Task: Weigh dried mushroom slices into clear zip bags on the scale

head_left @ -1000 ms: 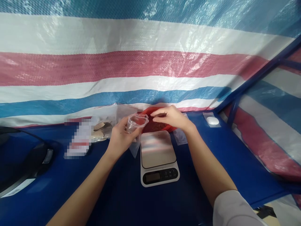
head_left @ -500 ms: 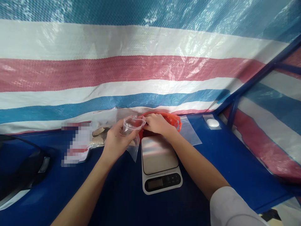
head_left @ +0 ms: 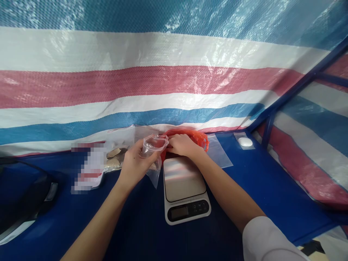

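My left hand (head_left: pixel 136 157) is closed on a clear zip bag (head_left: pixel 154 145), holding its mouth spread and tilted up. A few tan pieces show low in that bag. Just right of its rim, my right hand (head_left: pixel 182 145) is down in the mouth of a red plastic bag (head_left: pixel 199 137). Its fingers are curled with the tips hidden, so I cannot see what they grip. Directly below both hands lies a white kitchen scale (head_left: pixel 185 181) with a mirror-like plate and a dark display.
Left of my hands lie a clear bag of brown, dried-looking pieces (head_left: pixel 115 159) and a blurred-out phone-like item (head_left: pixel 91 170). A flat clear bag (head_left: pixel 220 150) and a white oval object (head_left: pixel 245 141) lie right. A black strapped item (head_left: pixel 24 195) sits far left; striped sheeting (head_left: pixel 152 81) walls the back.
Both hands stay almost where they were. My right hand has shifted very slightly lower in the red bag, and the view has tilted a little.
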{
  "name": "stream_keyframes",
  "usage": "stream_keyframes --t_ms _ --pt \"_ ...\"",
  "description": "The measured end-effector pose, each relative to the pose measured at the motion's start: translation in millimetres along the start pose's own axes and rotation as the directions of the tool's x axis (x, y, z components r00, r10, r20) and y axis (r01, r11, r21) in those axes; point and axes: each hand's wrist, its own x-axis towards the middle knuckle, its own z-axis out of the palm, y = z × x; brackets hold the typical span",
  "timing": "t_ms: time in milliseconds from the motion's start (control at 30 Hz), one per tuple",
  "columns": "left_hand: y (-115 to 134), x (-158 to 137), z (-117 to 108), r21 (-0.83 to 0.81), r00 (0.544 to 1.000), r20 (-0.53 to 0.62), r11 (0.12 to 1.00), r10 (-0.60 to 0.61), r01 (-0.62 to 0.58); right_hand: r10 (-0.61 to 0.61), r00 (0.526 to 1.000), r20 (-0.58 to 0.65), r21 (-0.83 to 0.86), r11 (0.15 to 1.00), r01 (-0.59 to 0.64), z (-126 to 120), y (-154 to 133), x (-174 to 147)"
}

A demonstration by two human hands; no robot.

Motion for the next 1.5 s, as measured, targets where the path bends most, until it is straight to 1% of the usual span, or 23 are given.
stream_keyframes --t_ms 133,333,500,667,767,933,1133,1267,1367,1433,1500 --pt "4.5 -1.0 0.9 -0.013 1.0 0.009 1.0 -0.006 0.006 0.018 1.0 -0.015 0.021 1.0 -0.018 -1.3 3.9 -8.3" --pt "13.7 -2.8 2.2 -0.035 0.999 0.035 0.999 -0.04 0.041 0.047 0.997 -0.069 0.016 0.999 -0.046 7.4 13.4 -16.4" --pt "14.3 -3.5 4.9 -0.049 0.994 0.071 0.995 -0.083 0.087 0.057 0.995 -0.077 0.006 0.998 -0.057 12.0 15.7 -16.9" --pt "11.7 -3.6 6.1 -0.017 0.997 0.06 0.999 -0.045 0.046 0.086 0.994 -0.064 0.027 0.996 -0.085 10.3 17.4 -16.4" --pt "9.2 -3.6 6.4 0.009 0.998 0.053 1.0 -0.027 0.027 0.072 0.996 -0.06 0.065 0.996 -0.068 7.3 19.4 -17.5" --pt "6.9 -3.7 6.7 -0.025 0.998 0.063 1.0 -0.009 0.011 0.039 0.995 -0.095 0.182 0.983 -0.021 3.5 22.6 -19.8" --pt "7.7 -3.7 6.6 -0.036 0.998 0.067 0.999 -0.016 0.019 -0.008 0.99 -0.143 0.237 0.971 0.042 1.0 24.2 -19.9" --pt "5.6 -3.9 6.7 -0.062 0.996 0.086 0.997 -0.035 0.04 0.021 0.989 -0.148 0.334 0.942 0.03 -5.6 24.5 -22.3" --pt "1.8 -3.7 6.6 -0.069 0.993 0.116 0.997 -0.032 0.04 0.049 0.985 -0.167 0.439 0.898 0.03 -16.1 25.0 -29.0" --pt "-0.5 -3.0 6.6 -0.045 0.993 0.12 0.999 0.007 -0.001 0.041 0.982 -0.183 0.532 0.845 0.063 -25.5 24.9 -35.3" --pt "-1.6 -2.1 6.9 -0.007 0.991 0.114 0.997 0.075 -0.075 0.014 0.978 -0.209 0.608 0.785 0.118 -35.9 23.4 -42.0"
